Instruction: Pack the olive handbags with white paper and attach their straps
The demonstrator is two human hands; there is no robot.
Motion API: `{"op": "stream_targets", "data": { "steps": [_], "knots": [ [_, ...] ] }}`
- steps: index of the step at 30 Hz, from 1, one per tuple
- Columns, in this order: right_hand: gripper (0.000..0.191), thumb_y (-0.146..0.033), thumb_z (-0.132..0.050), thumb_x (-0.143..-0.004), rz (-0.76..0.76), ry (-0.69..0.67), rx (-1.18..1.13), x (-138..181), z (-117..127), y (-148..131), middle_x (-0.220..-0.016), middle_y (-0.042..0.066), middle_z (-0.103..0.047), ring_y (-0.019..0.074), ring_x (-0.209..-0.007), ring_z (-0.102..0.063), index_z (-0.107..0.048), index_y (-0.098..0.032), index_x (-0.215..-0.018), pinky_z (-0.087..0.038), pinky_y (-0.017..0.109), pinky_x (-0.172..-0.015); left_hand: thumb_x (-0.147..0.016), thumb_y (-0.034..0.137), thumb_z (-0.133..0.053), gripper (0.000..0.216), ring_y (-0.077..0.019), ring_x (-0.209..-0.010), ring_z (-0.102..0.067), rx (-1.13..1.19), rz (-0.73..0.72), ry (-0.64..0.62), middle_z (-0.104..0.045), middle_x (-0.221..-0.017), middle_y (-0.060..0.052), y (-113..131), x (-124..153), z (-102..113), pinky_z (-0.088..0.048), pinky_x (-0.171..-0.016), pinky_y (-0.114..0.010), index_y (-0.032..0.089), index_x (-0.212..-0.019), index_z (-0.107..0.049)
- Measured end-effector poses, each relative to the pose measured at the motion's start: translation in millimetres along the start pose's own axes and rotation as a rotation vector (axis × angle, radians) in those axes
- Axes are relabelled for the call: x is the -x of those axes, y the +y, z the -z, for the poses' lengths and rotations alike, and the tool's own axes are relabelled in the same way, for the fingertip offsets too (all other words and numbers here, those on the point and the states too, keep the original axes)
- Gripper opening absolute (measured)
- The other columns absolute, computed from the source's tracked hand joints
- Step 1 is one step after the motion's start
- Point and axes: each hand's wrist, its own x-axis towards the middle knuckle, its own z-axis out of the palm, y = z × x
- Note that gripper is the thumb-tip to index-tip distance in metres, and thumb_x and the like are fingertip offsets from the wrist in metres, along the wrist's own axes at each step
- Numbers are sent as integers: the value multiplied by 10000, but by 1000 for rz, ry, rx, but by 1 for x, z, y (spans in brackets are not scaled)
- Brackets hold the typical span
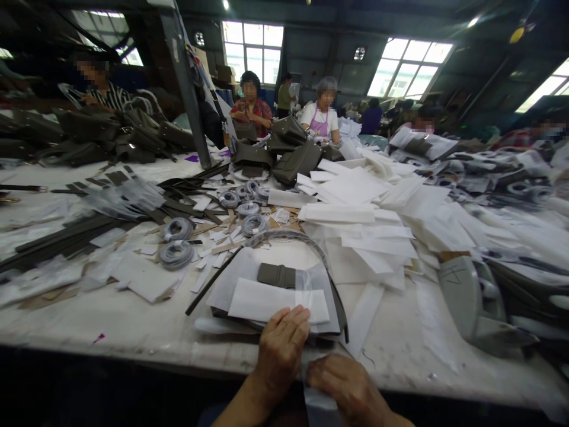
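Observation:
In the head view, a dark olive handbag lies at the table's front edge, mostly covered by white wrapping sheet. Its arched handle is wrapped in clear film. My left hand lies with fingers stretched out on the white sheet, pressing its lower edge. Across the bag's front runs a translucent strip, which comes down past the table edge. My right hand is closed on the lower part of that strip, just right of my left wrist. Some of its fingertips are hidden.
Right of the bag lies a big pile of white sheets. Wrapped coils, dark straps and paper scraps are left and behind. A grey bag form stands at right. More bags and several people are across the table.

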Motion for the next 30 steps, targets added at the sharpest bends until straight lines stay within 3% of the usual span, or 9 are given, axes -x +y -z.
{"op": "stream_targets", "data": {
  "steps": [5, 9, 12, 16, 19, 22, 26, 30],
  "knots": [
    [306, -174, -313, -1046, 15, -101, 118, -46, 32, -4, -783, 61, -651, 185, -715, -566, -614, -171, -993, -398, 336, -673, -963, 66, -394, 267, -146, -1061, -670, 34, 73, -13, -734, -995, -33, 1, -1, 3, -487, -999, -316, 188, -982, -631],
    [245, -220, -427, -1050, -109, -142, 88, -73, 46, 10, -810, 33, -653, 180, -777, -562, -654, -203, -960, -375, 341, -738, -875, 48, -386, 346, -184, -1092, -657, 120, 135, -118, -715, -1078, -58, 2, -5, 15, -524, -994, -374, 180, -1114, -600],
    [134, -171, -570, -979, -221, -197, 37, -80, 48, 28, -830, 12, -654, 180, -804, -561, -685, -239, -974, -362, 332, -748, -836, 111, -452, 437, -232, -1110, -643, 121, 224, -156, -682, -1144, -123, 3, -5, 22, -555, -964, -409, 120, -1270, -509],
    [148, -137, -721, -837, -340, -284, -6, -85, 45, 51, -857, 9, -662, 202, -848, -563, -729, -256, -925, -361, 336, -765, -857, 239, -571, 478, -244, -1020, -658, 111, 324, -149, -672, -1095, -135, 5, -4, 18, -590, -892, -391, 101, -1302, -463],
    [88, -175, -706, -865, -398, -263, -35, -91, 39, 67, -805, 10, -657, 196, -825, -567, -741, -243, -820, -370, 331, -763, -895, 256, -556, 450, -249, -1001, -659, 50, 292, -151, -671, -1085, -144, 4, -4, 13, -588, -887, -392, 83, -1300, -466],
    [149, -156, -739, -842, -482, -208, -60, -97, 31, 80, -725, -3, -633, 176, -774, -570, -720, -219, -708, -386, 302, -733, -924, 229, -500, 396, -241, -993, -657, 15, 219, -137, -675, -1065, -150, 2, -6, 12, -582, -891, -376, 62, -1283, -477],
    [146, -170, -757, -830, -528, -175, -132, -99, 25, 89, -697, -16, -629, 156, -732, -584, -723, -224, -699, -399, 272, -692, -901, 172, -491, 363, -216, -988, -654, 20, 148, -117, -676, -1053, -135, -1, -9, 15, -571, -907, -337, 76, -1251, -505],
    [222, -279, -662, -937, -381, -88, -59, -101, 31, 82, -705, -2, -635, 161, -713, -563, -718, -229, -729, -363, 302, -704, -832, 95, -485, 413, -207, -1029, -657, 14, 142, -124, -683, -1061, -133, -2, -10, 18, -563, -939, -318, 65, -1244, -514]
  ]
}}
